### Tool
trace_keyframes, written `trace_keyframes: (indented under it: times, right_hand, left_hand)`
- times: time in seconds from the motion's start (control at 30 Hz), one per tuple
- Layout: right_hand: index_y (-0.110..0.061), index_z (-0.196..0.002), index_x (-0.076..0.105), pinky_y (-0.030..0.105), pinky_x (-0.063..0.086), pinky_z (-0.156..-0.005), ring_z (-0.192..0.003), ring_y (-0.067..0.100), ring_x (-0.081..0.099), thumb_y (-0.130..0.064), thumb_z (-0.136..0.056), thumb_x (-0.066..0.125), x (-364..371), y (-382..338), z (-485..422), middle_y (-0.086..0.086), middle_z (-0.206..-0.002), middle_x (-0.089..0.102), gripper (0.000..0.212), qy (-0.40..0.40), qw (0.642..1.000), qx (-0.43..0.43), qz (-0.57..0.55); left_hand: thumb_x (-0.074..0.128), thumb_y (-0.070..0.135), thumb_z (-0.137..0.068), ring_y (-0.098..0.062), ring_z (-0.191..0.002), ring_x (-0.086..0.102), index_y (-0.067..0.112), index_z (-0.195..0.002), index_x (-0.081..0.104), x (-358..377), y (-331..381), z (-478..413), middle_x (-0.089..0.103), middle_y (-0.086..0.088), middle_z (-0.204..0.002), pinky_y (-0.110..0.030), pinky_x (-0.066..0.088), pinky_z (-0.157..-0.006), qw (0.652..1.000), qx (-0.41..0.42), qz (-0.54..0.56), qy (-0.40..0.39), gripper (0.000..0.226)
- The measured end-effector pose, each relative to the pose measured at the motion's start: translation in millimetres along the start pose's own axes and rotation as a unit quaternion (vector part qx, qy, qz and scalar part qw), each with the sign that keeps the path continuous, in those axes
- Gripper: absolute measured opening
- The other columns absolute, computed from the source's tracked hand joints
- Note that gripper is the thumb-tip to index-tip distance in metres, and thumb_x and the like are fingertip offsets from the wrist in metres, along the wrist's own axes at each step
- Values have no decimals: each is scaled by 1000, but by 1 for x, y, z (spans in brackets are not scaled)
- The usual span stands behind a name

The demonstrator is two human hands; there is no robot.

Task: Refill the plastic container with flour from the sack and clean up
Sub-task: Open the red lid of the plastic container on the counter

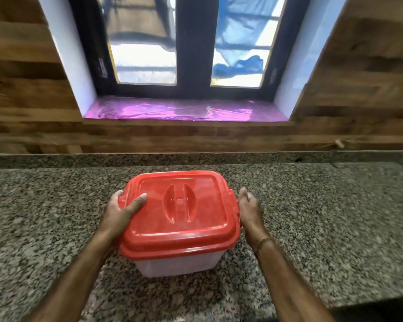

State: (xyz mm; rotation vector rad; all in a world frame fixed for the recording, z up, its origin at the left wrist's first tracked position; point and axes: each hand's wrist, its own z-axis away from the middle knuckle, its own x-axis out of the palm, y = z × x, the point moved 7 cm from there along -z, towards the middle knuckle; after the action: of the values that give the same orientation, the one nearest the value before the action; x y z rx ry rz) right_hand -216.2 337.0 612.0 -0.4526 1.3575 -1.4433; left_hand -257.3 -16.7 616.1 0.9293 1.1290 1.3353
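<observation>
Granite counter [323,217] below window, container [177,263] at middle, red lid [179,219] on. Left hand [121,212] and right hand [249,210] clasp lid's sides. No sack or flour visible; progress unclear.

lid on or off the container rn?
On. The red lid sits flat over the container, rim covering all visible edges. Left hand and right hand grip its sides. Latching: cannot tell.

Domestic kitchen: speckled granite countertop [335,205], wood-look wall cladding [21,89], dark-framed window [191,54] above, pink-lined sill [184,110].
</observation>
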Motion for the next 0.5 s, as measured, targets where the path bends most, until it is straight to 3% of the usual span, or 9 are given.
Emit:
trace_keyframes:
  times: [0.13,0.2,0.3,0.4,0.5]
  right_hand:
    - [-31,-124,55,48,67,-71,-83,27,79,-69,-101,33,21,-23,25,8,-103,75,51,-96,993,-67,-8]
    - [-28,-135,50,48,67,-73,-88,24,79,-69,-99,38,23,-24,31,6,-108,73,56,-99,992,-75,-24]
    - [-27,-149,41,47,67,-75,-94,23,78,-73,-94,46,23,-22,29,5,-120,70,72,-106,990,-66,-59]
    - [-30,-153,40,47,66,-82,-102,19,74,-78,-88,47,24,-35,31,4,-133,65,81,-109,989,-97,-39]
    - [-23,-160,28,47,61,-92,-121,24,65,-71,-93,53,23,-51,28,9,-152,51,86,-62,990,-128,-9]
  left_hand:
    - [77,40,-88,-19,-89,68,24,-164,21,6,6,6,50,-7,-130,-24,59,-49,999,29,0,-21,96]
    - [78,37,-87,-22,-89,69,25,-164,22,8,8,9,52,-8,-128,-26,60,-51,999,23,10,-26,96]
    - [80,40,-83,-26,-97,71,25,-163,23,5,13,9,55,-14,-137,-35,64,-61,999,28,1,-23,99]
    - [80,40,-85,-27,-102,70,25,-161,26,5,17,9,57,-10,-130,-45,65,-74,999,37,-5,-22,94]
    - [79,42,-86,-28,-105,69,24,-160,28,4,20,7,57,-7,-129,-51,63,-85,999,41,-15,-9,92]
